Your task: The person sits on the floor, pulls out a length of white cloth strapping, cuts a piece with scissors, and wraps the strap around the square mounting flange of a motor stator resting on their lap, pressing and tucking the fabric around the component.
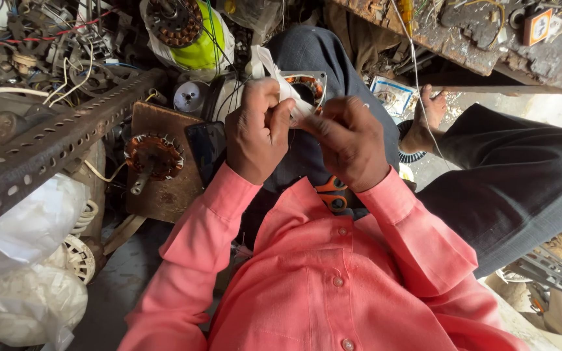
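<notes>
Both hands, left hand [257, 130] and right hand [347, 143], are pinching a white cloth strip [285, 91] in a closed grip over the motor stator [307, 88]; it looks soft, light and limp, best held near its end.

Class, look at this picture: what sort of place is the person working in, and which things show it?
Probably a small motor-repair workshop. A copper-wound rotor lies on a wooden board, tangled wires and metal parts pile up behind, and both hands, left hand and right hand, pinch white tape at a wound stator.
</notes>
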